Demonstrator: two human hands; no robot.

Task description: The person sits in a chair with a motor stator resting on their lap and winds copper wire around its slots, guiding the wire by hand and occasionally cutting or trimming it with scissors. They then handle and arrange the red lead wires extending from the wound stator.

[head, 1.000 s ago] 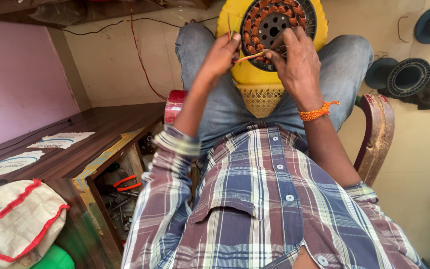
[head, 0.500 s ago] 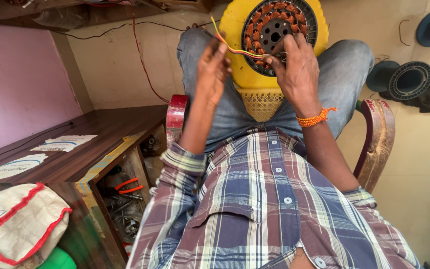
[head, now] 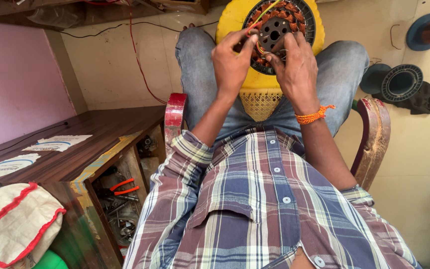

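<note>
Stator (head: 274, 31), round with copper coils around a dark hub, sits in a yellow shell (head: 230, 25) on the far lap. Left hand (head: 232, 62) pinches a yellow-green wire (head: 264, 12); right hand (head: 297, 65) presses fingertips on the coils, grip closed on nothing I can make out.

A dark wooden desk (head: 100, 137) runs along the left wall. Two printed paper cards (head: 55, 143) lie flat on its top, one nearer the far end, one closer. A white cloth bag with red trim (head: 11, 224) rests at its near corner. An open compartment below holds orange-handled pliers (head: 123, 187) among metal tools.

On the pale floor (head: 414, 159) at the right stand black wire spools (head: 399, 82).
</note>
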